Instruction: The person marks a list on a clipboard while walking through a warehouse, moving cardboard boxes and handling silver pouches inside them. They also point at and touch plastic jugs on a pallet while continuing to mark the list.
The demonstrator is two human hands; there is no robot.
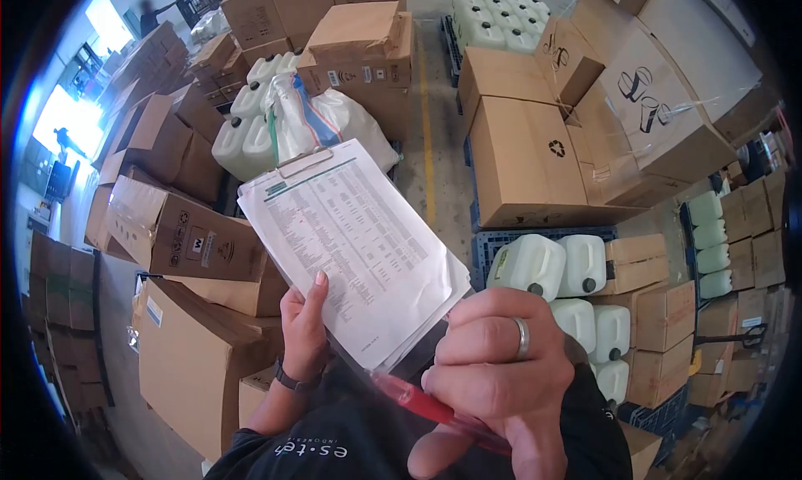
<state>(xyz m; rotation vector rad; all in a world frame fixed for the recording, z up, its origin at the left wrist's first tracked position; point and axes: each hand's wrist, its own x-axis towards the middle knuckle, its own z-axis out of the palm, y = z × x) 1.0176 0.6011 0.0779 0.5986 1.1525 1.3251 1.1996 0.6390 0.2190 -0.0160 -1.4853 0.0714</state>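
Note:
My left hand (pixel 306 328) grips the lower left edge of a clipboard (pixel 306 162), its thumb lying on top of the sheets. Clipped to the board is a stack of printed papers (pixel 359 246) with a table of small text, too fine to read. The lower right corners of the sheets fan apart. Close to the camera, my right hand (pixel 501 367) is closed around a red pen (pixel 409 394), fingers curled and a ring on one of them. The pen points toward the bottom edge of the clipboard.
Cardboard boxes (pixel 200 238) are piled on the left, with a white sack (pixel 351 125) beyond the clipboard. Large cartons (pixel 522 158) and white jerrycans (pixel 535 263) stand on pallets at right. A yellow floor line (pixel 427 137) runs down the aisle. A distant person (pixel 152 16) appears upper left.

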